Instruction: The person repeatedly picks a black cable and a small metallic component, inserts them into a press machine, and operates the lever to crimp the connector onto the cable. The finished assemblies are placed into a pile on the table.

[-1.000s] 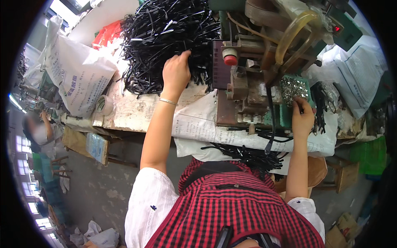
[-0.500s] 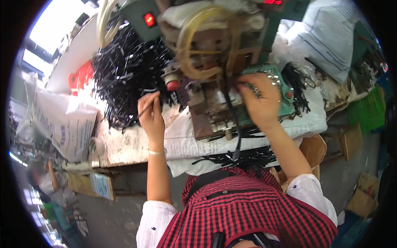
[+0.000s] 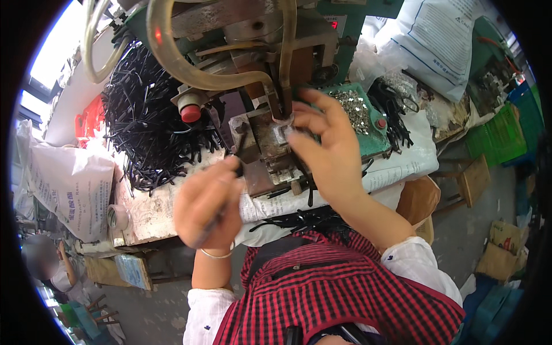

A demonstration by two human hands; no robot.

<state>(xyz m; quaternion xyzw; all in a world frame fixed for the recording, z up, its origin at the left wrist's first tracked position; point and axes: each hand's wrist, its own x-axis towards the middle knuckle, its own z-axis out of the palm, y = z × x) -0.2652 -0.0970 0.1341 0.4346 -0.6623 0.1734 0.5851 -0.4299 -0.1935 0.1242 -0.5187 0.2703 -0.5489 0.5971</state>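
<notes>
We note the left hand (image 3: 208, 208) closed on a thin black cord (image 3: 214, 221) while the open right hand (image 3: 325, 144) fingers the grey metal press (image 3: 270, 141), risking a pinch.

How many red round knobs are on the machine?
1: a red knob on the machine's left side, beside the black strips, above the left hand. Others may be hidden.
</notes>
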